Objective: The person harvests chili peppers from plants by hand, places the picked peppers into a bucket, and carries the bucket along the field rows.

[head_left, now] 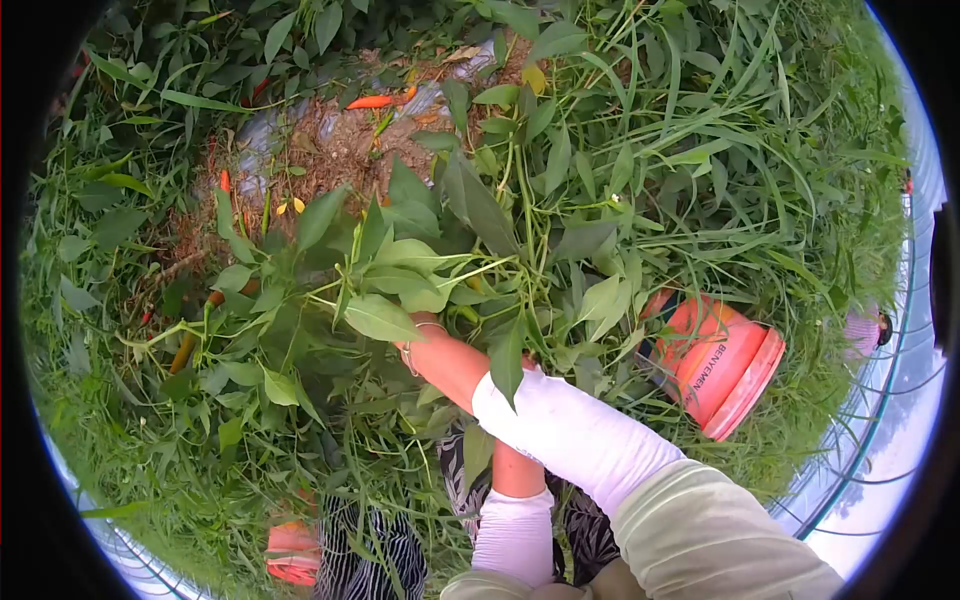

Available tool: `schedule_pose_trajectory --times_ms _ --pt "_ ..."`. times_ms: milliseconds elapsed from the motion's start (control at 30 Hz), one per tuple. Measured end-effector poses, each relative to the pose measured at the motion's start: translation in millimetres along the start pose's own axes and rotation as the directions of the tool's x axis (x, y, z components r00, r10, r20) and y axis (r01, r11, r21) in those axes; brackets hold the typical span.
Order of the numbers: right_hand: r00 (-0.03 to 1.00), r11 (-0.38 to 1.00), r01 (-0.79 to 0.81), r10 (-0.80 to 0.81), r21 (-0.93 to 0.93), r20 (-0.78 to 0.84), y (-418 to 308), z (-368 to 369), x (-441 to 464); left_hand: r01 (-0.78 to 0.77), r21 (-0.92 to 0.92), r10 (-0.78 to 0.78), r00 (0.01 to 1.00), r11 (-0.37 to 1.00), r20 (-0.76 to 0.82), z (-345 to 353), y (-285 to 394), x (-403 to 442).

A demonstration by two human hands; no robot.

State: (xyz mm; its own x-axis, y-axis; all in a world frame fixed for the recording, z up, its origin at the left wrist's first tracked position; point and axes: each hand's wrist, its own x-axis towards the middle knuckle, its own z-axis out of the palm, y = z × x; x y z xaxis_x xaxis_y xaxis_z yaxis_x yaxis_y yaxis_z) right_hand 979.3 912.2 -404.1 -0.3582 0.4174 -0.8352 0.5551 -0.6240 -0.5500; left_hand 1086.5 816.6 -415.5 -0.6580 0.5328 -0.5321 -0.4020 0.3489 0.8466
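Pepper plants with broad green leaves (385, 315) fill the space in front of me. My right hand (408, 350), with a bracelet at its wrist, reaches left into the foliage, and leaves cover its fingers. My left forearm comes up from below and passes under my right arm. Only a sliver of my left hand (530, 364) shows beyond the right sleeve, among stems. Close by hangs a green pepper (466, 314). Farther left are a brownish pepper (183, 353) and a red pepper (225, 181). An orange-red pepper (371, 102) lies near the bare soil.
A red bucket (712, 365) leans in the grass to my right. Another red bucket (292, 552) stands at the lower left, beside dark striped cloth (372, 550). Tall grass (700, 160) grows at the upper right. A person in pink (862, 333) is far right.
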Motion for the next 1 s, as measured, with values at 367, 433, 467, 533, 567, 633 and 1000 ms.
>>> schedule_pose_trajectory --times_ms 367,433,467,533,567,633,1000 --pt "0.890 0.810 -0.157 -0.132 0.564 0.437 -49 -28 -85 -0.106 0.167 0.078 0.983 0.980 0.169 -20 13 60" --pt "0.789 0.880 -0.007 -0.288 0.476 0.544 -72 -17 -130 0.262 -0.263 -0.221 0.960 0.929 0.173 -20 30 52" --pt "0.767 0.838 -0.041 -0.323 0.544 0.555 -65 -7 -137 0.526 -0.620 -0.466 0.841 0.583 0.275 -30 49 62" --pt "0.776 0.869 0.004 -0.315 0.495 0.547 -72 -28 -164 0.464 -0.615 -0.468 0.867 0.637 0.170 -24 105 59" --pt "0.777 0.853 0.048 -0.359 0.520 0.516 -64 -39 -174 0.411 -0.545 -0.410 0.902 0.730 0.132 -32 116 55" --pt "0.821 0.844 0.049 -0.339 0.535 0.459 -39 -74 -200 0.342 -0.450 -0.296 0.940 0.825 0.172 -61 131 36" --pt "0.893 0.556 0.114 0.306 0.823 -0.331 169 -361 -406 0.558 0.060 -0.561 0.827 0.827 0.042 -185 177 -70"
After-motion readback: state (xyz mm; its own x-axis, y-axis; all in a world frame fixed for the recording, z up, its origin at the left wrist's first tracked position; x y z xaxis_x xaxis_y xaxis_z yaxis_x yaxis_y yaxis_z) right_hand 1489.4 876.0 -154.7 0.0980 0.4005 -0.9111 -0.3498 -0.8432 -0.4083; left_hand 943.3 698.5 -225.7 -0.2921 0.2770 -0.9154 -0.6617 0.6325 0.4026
